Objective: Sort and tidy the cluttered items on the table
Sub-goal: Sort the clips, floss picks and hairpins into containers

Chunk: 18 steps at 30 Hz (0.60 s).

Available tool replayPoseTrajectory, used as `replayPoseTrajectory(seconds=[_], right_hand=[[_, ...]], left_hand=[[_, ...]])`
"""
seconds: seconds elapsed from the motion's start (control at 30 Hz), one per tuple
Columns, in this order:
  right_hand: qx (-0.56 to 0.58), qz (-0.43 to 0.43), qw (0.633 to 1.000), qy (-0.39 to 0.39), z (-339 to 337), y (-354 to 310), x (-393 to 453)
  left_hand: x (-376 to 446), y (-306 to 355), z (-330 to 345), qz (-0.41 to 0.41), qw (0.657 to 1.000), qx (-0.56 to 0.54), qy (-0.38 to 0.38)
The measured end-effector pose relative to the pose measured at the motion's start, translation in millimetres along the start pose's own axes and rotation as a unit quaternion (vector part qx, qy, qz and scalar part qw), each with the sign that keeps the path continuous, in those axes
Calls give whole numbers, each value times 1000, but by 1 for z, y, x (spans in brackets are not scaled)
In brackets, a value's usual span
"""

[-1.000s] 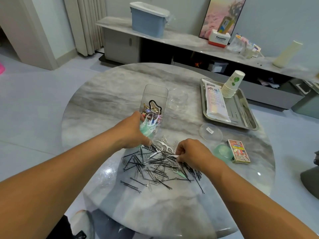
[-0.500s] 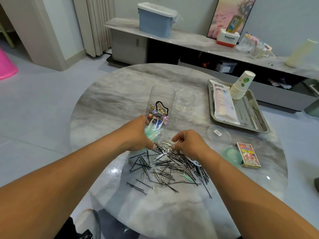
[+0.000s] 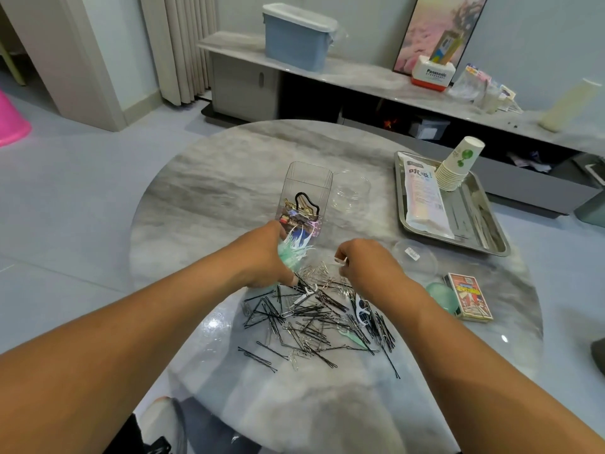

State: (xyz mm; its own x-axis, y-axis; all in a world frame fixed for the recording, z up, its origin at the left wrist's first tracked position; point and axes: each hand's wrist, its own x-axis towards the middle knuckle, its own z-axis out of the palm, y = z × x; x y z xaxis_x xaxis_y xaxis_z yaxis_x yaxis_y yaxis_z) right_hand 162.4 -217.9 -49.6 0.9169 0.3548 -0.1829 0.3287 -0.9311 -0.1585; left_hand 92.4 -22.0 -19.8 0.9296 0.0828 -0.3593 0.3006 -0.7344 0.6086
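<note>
Hands sorting floss picks out of the pin pile

The left hand [image 3: 266, 257] is gripping a mint-green plastic floss-pick bundle [image 3: 293, 249] just beyond the scattered pile of black hairpins and silver paper clips [image 3: 319, 319]; the right hand [image 3: 366, 262], now lifted off the pile's far edge, is pinching one small white pick and is nearer the bundle than a second ago.

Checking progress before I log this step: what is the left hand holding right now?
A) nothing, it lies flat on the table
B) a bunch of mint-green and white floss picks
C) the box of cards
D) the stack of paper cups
B: the left hand grips a bunch of floss picks fanning out of its fist, just in front of the clear container, above the heap of hairpins.
</note>
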Motion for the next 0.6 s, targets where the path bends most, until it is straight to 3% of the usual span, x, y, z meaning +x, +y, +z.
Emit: replayPoseTrajectory(seconds=[0.1, 0.17, 0.2, 0.23, 0.3, 0.33, 0.4, 0.5, 0.6], right_hand=[[-73, -11, 997, -5, -12, 1, -8], [15, 8, 1000, -9, -22, 0, -14], [128, 31, 991, -12, -28, -1, -17], [275, 57, 959, -21, -34, -2, -20], [525, 76, 847, -33, -47, -8, -28], [579, 76, 811, -25, -51, -11, -30], [618, 76, 783, 0, -53, -17, -34], [623, 79, 778, 2, -48, -22, -36], [541, 69, 838, -4, -43, -27, -38]], left_hand=[[0, 2, 4, 4, 1000, 0, -3], [0, 4, 5, 8, 1000, -2, -3], [0, 5, 6, 11, 1000, -3, -3], [0, 6, 6, 14, 1000, -7, -2], [0, 8, 8, 20, 1000, -21, 0], [0, 9, 9, 23, 999, -30, 1], [-1, 11, 9, 31, 999, -45, 0], [-3, 14, 10, 48, 998, -47, 3], [-5, 15, 13, 66, 996, -60, 7]])
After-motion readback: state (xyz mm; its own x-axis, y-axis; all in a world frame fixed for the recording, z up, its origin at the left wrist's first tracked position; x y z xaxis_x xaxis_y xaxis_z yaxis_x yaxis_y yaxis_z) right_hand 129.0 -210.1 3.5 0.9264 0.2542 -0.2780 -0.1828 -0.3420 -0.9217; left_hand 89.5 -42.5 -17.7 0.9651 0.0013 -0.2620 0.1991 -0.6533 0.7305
